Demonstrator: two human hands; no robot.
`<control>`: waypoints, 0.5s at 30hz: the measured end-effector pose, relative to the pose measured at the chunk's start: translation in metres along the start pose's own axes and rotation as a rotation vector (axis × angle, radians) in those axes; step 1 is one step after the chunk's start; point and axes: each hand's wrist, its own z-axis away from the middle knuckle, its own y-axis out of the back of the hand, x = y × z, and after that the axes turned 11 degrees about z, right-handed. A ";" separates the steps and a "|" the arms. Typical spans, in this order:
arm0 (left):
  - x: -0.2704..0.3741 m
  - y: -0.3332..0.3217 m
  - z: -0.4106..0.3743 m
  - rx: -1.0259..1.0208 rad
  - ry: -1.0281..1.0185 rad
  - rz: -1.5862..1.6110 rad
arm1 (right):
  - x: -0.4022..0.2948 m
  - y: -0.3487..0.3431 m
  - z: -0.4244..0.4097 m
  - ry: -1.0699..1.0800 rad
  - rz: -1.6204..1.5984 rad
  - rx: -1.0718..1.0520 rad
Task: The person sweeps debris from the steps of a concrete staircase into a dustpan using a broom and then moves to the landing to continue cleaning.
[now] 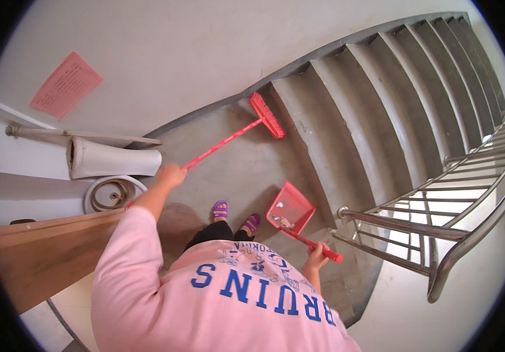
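My left hand [171,177] is closed around the red handle of a broom [223,143]. The broom's head, with red bristles, lies at the corner between the wall and the lowest visible stair edge. My right hand [316,257] grips the handle of a red dustpan [294,209], near the handle's end. Small bits of litter [284,221] lie inside the pan, towards its handle side. The pan is beside my right foot, close to the stair edge; whether it touches the floor I cannot tell.
Concrete stairs [336,119] run off to the upper right, with a metal railing [411,224] along their lower side. At the left are a white ceramic pedestal [118,160], a round basin-like object [113,196], a pole [85,133] and a wooden board [54,242]. A pink printed sheet [66,86] hangs on the wall.
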 end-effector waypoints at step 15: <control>-0.160 -0.155 0.033 -0.011 0.339 0.406 | -0.048 -0.005 0.029 -0.109 0.283 -0.138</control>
